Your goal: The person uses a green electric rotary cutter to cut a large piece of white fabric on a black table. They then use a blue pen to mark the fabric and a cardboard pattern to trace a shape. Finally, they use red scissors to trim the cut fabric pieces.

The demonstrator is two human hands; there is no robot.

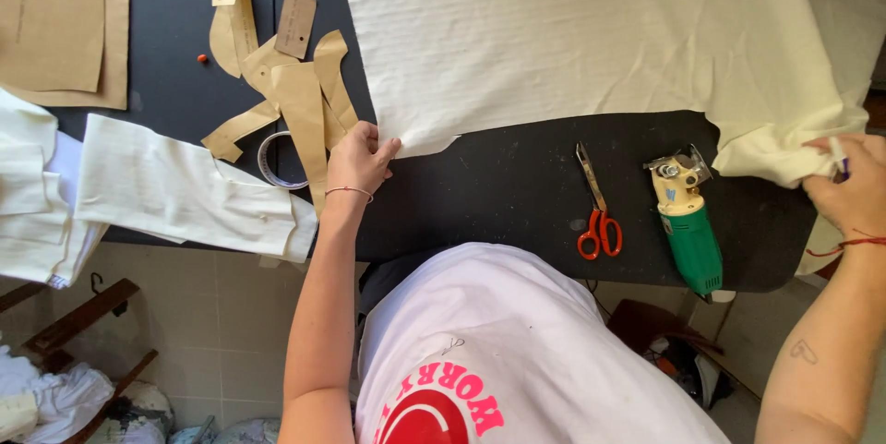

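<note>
A large cream fabric (591, 33) lies spread over the dark table (517, 195). My left hand (358, 160) pinches the fabric's near left corner, pressing it to the table. My right hand (851, 187) grips the bunched right edge of the same fabric at the table's right end, and a small white and purple object, perhaps a marker, pokes out between its fingers. Red-handled scissors (595, 209) and a green and cream electric rotary cutter (688, 222) lie on the table between my hands.
Brown paper pattern pieces (295, 84) and a tape roll (274, 160) lie left of my left hand. Cut cream pieces (175, 190) hang over the table's left front edge. A large brown sheet (60, 19) sits at far left. Wooden slats and cloth are on the floor.
</note>
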